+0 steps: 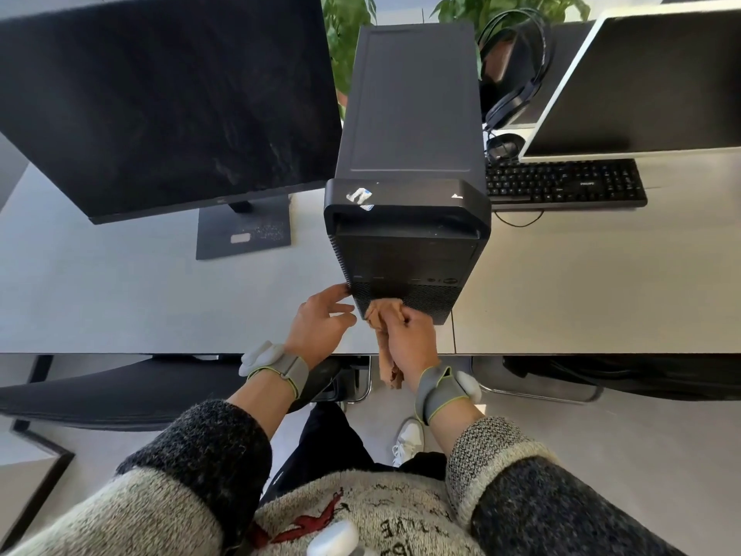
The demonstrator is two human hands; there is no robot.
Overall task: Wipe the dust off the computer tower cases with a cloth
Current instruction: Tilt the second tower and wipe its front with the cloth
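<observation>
Tower case [409,162]: black, upright on the worktop [581,282], directly ahead of both hands; front panel faces the wearer, mesh grille along its lower part.
Tower top: flat panel, torn sticker remnant [360,197] on the front lip, above and beyond the hands.
Cloth [383,315]: tan, bunched; upper part pressed against the lower mesh of the front panel, remainder hanging down past the worktop edge beneath the right hand.
Right hand [411,341]: closed around the cloth, knuckles up, holding it on the grille near the bottom left of the panel.
Left hand [320,321]: open, fingers spread; fingertips at the lower left corner edge of the tower, just left of the cloth. Actual contact with the case: cannot tell.
Wrists: grey strap with a white unit on each.
Left of hands: dark monitor [160,102], screen off, smeared and dusty, on a square base [244,230] on the worktop.
Right of hands, farther back: black keyboard [565,182], white-framed monitor [641,82], screen off, behind it.
Between tower and white monitor: black headset [517,70], hanging; a second rounded black item below it, too unclear to name.
Beyond tower: green plant leaves [347,38].
Containers: only enclosure in view is the tower case itself; closed, contents not visible.
Below hands: worktop edge, dark chair [120,391] to the left under it, floor, one white shoe [409,439].
Sleeves: knitted, grey and cream.
</observation>
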